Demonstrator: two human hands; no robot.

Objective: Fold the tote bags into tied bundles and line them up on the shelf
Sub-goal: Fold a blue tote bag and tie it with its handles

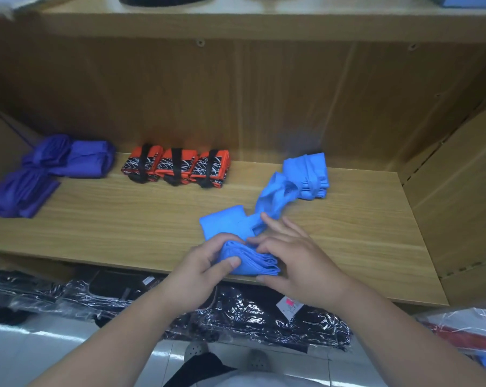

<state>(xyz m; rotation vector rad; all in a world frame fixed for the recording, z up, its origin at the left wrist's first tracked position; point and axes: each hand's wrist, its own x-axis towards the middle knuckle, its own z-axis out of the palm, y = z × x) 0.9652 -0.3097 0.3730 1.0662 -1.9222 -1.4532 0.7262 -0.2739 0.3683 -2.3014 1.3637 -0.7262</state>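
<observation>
A light blue tote bag lies partly rolled at the front edge of the wooden shelf. My left hand grips its left end, thumb on top. My right hand holds the right side, fingers spread over the fabric. A flat folded part of the blue bag lies just behind my hands. A loose blue handle strap runs back to a folded blue bundle. Three orange and black tied bundles stand in a row at the back. Purple bags lie at the left.
Black goods wrapped in clear plastic fill the level below the shelf. A wooden side panel closes the shelf on the right. The upper shelf overhangs at the top. Bare wood shows at the right front of the shelf.
</observation>
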